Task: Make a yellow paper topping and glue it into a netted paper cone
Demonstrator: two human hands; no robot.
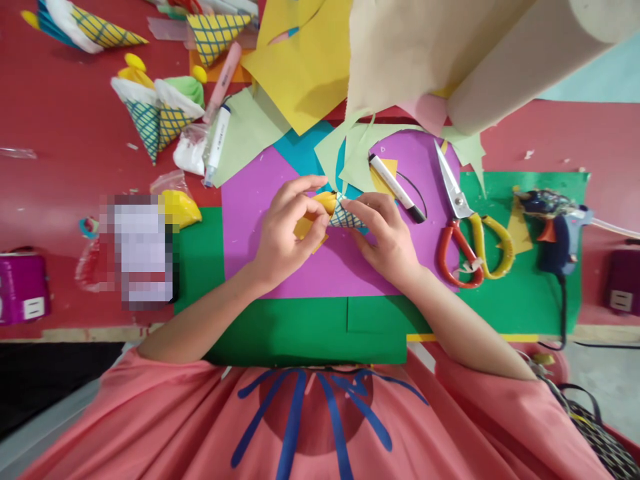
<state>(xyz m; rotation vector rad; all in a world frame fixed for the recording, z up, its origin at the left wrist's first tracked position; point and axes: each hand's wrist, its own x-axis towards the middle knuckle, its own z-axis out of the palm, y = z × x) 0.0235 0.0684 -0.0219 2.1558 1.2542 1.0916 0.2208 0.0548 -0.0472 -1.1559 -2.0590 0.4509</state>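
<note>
Over the purple sheet (260,230), both hands meet at a small pale paper cone (345,212) with a blue criss-cross pattern. My right hand (387,237) grips the cone between thumb and fingers. A yellow, puffy piece (326,201) sits at the cone's wide end, and my left hand (290,230) has its thumb and fingers closed on it. Whether the yellow piece is fixed to the cone I cannot tell. Under the left fingers lies a scrap of yellow paper (305,228), partly hidden.
Scissors (456,207) with red and yellow handles and a glue gun (563,240) lie at the right. A marker (397,188) rests beyond my right hand. Finished-looking cones (159,117) and a phone (145,250) are at the left. A paper roll (530,63) lies at the back.
</note>
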